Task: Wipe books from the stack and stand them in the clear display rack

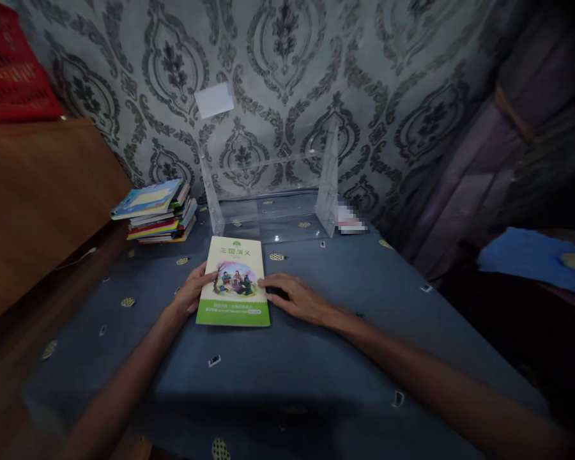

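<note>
A paperback book with a cream and green cover, a colour picture and Chinese characters in its title is between my hands, front cover up. My left hand grips its left edge, thumb on the cover and fingers mostly hidden beneath. At the opposite edge, my right hand has its fingertips on the book, with a dark gap between the bent fingers. Just behind the book stands a clear plastic rack, with no books visible in it.
On the back left of the patterned blue tablecloth is a stack of books. A blurred-out item lies right of the rack. A wooden cabinet bears a red basket. Blue cloth is far right.
</note>
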Motion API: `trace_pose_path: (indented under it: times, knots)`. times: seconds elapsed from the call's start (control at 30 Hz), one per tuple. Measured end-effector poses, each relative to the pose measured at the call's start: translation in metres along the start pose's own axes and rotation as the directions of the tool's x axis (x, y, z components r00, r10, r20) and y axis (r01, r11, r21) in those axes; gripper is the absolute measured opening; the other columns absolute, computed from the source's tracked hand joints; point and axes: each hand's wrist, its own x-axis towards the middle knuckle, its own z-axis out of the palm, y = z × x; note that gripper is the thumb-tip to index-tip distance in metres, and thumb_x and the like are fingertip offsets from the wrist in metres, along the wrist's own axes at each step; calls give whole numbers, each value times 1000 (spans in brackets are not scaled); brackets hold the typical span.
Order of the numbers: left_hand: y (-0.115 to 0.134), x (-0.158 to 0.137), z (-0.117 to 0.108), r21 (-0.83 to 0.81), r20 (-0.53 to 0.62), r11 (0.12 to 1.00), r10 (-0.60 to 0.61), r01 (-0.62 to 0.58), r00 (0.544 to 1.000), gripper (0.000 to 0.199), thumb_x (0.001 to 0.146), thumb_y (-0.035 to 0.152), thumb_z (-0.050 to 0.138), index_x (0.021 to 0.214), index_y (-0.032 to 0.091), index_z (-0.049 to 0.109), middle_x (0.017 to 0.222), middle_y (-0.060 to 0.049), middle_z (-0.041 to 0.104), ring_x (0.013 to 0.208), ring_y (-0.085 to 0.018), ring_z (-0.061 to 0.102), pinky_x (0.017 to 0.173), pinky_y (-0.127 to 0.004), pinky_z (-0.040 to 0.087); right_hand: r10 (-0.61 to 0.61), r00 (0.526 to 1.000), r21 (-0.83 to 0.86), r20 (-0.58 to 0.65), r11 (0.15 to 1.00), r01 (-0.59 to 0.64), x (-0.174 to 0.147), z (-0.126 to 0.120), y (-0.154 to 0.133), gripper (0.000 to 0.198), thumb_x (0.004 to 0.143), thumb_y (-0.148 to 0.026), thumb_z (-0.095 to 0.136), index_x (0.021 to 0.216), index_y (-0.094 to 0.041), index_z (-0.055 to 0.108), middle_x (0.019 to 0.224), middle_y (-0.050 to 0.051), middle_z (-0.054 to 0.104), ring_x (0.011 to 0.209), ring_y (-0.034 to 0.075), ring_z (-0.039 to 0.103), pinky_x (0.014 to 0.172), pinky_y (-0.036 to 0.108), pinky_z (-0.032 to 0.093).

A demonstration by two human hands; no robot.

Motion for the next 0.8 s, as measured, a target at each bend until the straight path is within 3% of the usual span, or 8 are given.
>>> trace_pose_path:
  times: [0.2,0.33,0.43,0.53,0.67,0.73,0.8]
  knots:
    - [5,-4,9,25,45,999,45,-46,998,76,66,32,87,133,16,56,114,-12,76,83,-26,76,70,-31,62,156,979,143,-129,980,-138,8,-6,-8,27,91,-30,57,111,-20,72,110,10,74,96,22,69,84,39,55]
    - [7,-7,13,44,45,997,68,-70,997,72,65,35,87,129,17,58,117,-12,75,82,-26,76,66,-31,62,284,953,370,-104,901,-228,10,-9,-16,26,90,-36,60,106,-19,72,100,8,76,89,19,69,75,33,55]
    - [14,-8,14,79,44,993,84,-87,996,73,65,37,87,129,18,58,117,-12,75,79,-25,75,65,-30,61,354,935,562,29,768,-308,11,-8,-17,32,88,-41,64,109,-17,70,88,6,75,69,13,66,57,24,50]
    - [28,-6,15,130,57,985,109,-116,992,73,67,39,85,131,18,57,118,-12,74,77,-23,74,63,-29,59,404,899,718,166,576,-391,17,-7,-14,35,88,-46,68,105,-15,71,83,6,75,60,11,64,47,19,44]
    - [60,-5,19,303,138,917,227,-260,964,69,72,46,79,131,18,57,121,-11,71,87,-25,72,66,-29,58,431,853,851,293,288,-438,32,-12,-12,48,98,-56,51,97,-14,74,90,12,77,79,17,74,62,23,55]
    - [76,-9,22,438,210,813,323,-384,923,63,78,48,74,130,18,59,121,-10,70,97,-26,69,75,-30,58,413,853,875,320,215,-433,41,-17,-13,62,103,-60,34,97,-13,75,95,14,77,89,18,75,74,27,58]
    - [88,-17,26,587,287,647,397,-487,872,56,84,48,67,130,17,60,118,-8,70,104,-26,66,83,-30,57,393,865,893,311,192,-408,49,-22,-14,74,103,-63,20,98,-13,75,102,16,77,95,20,74,84,31,58]
